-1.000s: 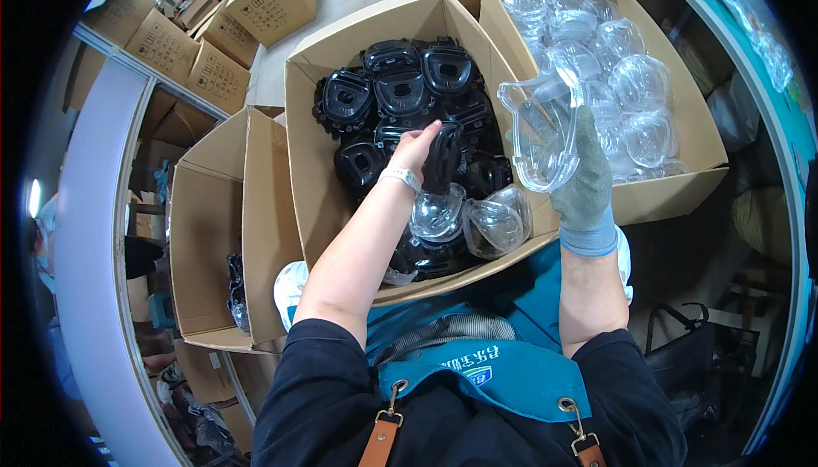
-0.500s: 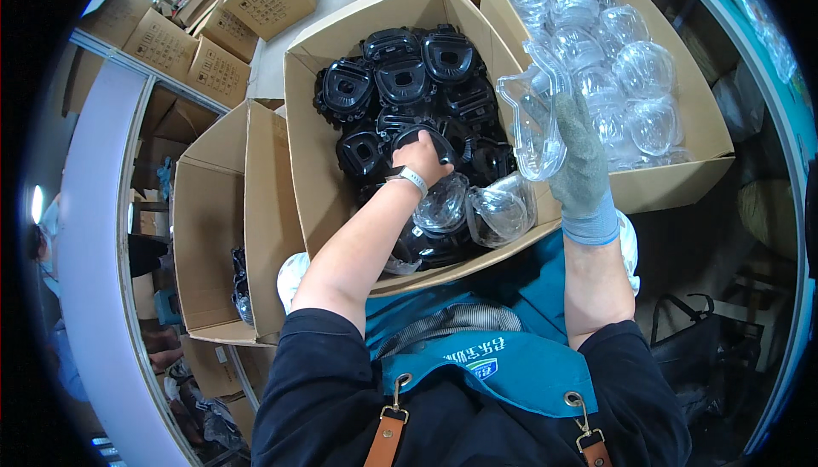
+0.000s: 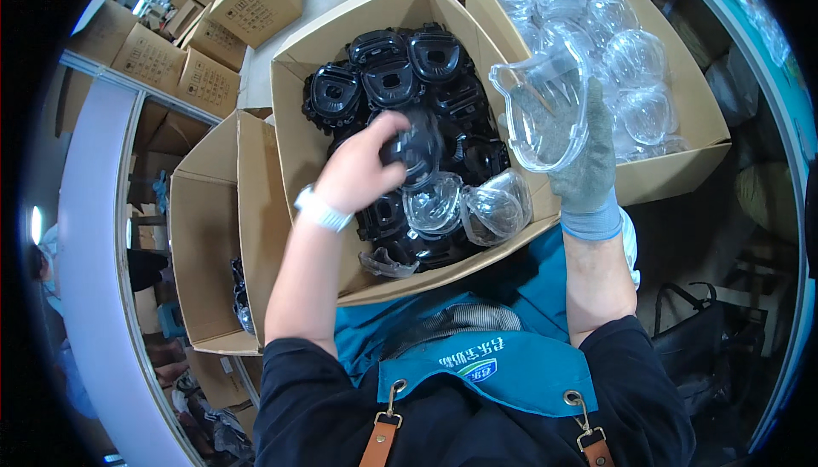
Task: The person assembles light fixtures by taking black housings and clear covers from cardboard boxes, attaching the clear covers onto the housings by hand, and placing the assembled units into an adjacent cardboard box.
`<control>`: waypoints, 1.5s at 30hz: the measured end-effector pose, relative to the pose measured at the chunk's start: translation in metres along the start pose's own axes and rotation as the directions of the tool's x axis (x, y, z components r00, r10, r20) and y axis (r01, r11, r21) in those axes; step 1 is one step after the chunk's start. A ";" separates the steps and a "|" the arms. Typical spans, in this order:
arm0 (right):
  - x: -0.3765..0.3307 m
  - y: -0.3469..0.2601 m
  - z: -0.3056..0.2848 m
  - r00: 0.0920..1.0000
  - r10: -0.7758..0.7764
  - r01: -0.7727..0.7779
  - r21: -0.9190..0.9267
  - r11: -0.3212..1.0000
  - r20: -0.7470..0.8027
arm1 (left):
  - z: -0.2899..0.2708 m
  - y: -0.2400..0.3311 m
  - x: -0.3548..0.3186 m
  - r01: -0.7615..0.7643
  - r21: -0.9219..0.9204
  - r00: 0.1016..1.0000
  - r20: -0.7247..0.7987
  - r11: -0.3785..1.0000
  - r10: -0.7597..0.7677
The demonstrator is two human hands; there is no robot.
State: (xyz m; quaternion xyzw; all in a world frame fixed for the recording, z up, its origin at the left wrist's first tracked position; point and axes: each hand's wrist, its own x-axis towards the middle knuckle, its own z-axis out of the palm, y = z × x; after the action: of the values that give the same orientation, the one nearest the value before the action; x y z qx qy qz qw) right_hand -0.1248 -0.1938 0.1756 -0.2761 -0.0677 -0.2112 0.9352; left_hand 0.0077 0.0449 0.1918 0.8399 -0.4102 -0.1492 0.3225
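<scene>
My bare left hand (image 3: 365, 164), with a pale band at the wrist, is over the middle of a cardboard box (image 3: 294, 160). Its fingers are closed on the edge of a round black plastic housing (image 3: 415, 153), both smeared by motion. Under it, more black plastic housings (image 3: 392, 83) with raised collars and centre openings fill the box. My right hand (image 3: 590, 173), in a grey knit glove with a blue cuff, grips a clear plastic visor-like shell (image 3: 532, 139) by its right side, above the box's right wall. The gloved fingers show through the shell.
Several clear shells (image 3: 497, 209) lie on the housings at the box's near end. A second carton (image 3: 682, 169) of clear shells stands at the right. Another open carton (image 3: 204, 237) is at the left, with stacked cartons (image 3: 256, 2) beyond. A black bag (image 3: 711, 348) lies at lower right.
My left hand has moved left and lifted the black housing slightly, tilting it. My right hand has turned the clear shell so its broad face shows. The view has shifted a little.
</scene>
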 end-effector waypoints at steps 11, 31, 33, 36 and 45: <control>-0.065 0.070 0.061 0.776 0.524 -0.613 0.228 0.756 0.350 | -0.068 0.102 -0.051 -0.172 0.097 0.960 0.239 0.980 0.145; -0.048 0.079 0.042 0.989 0.137 -0.103 -0.393 0.914 0.061 | 0.067 0.046 -0.038 -0.155 -0.752 0.906 -0.367 0.641 -0.212; -0.048 0.081 0.041 0.984 0.171 -0.136 -0.396 0.908 0.054 | 0.065 0.043 -0.038 -0.198 -0.740 0.866 -0.439 0.643 -0.238; -0.045 0.083 0.037 0.986 -0.002 0.113 -0.659 0.744 0.166 | 0.063 0.036 -0.040 -0.238 -0.887 0.874 -0.374 0.396 -0.311; -0.046 0.085 0.031 0.964 0.137 0.044 -0.647 0.761 0.227 | 0.071 0.038 -0.044 -0.153 -0.824 0.895 -0.350 0.546 -0.277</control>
State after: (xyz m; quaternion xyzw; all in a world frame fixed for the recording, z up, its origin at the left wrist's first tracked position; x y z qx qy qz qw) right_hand -0.1300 -0.0959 0.1486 -0.6083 -0.1060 -0.1599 0.7701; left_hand -0.0785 0.0319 0.1636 0.6089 -0.1742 -0.1435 0.7605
